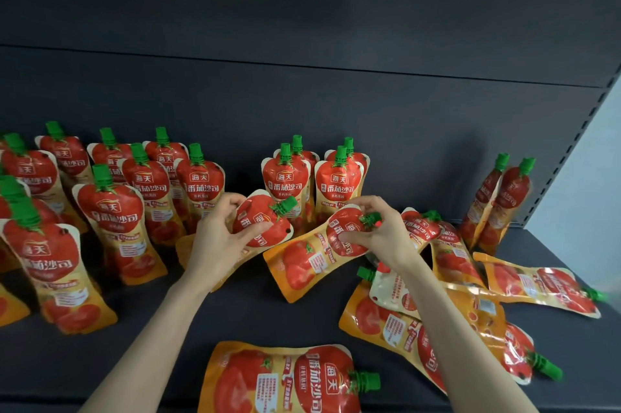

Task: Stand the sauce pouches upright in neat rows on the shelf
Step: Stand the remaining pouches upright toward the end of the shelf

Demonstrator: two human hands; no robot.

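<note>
Red and orange sauce pouches with green caps fill the dark shelf [255, 315]. Several stand upright in rows at the left [114, 221], and several more stand at the centre back [285, 184]. My left hand [218, 237] grips a tilted pouch [265, 221] near its top, cap pointing right. My right hand [379, 231] holds another pouch [316, 258] by its upper part, near the green cap; it lies slanted with its base toward the front left. Several pouches lie flat at the right [544, 281] and one at the front [289, 379].
Two pouches [497, 200] lean upright against the shelf's right upright post [568, 150]. The dark back panel [302, 110] rises behind the rows. A bare strip of shelf runs between the left rows and the flat pouches at the right.
</note>
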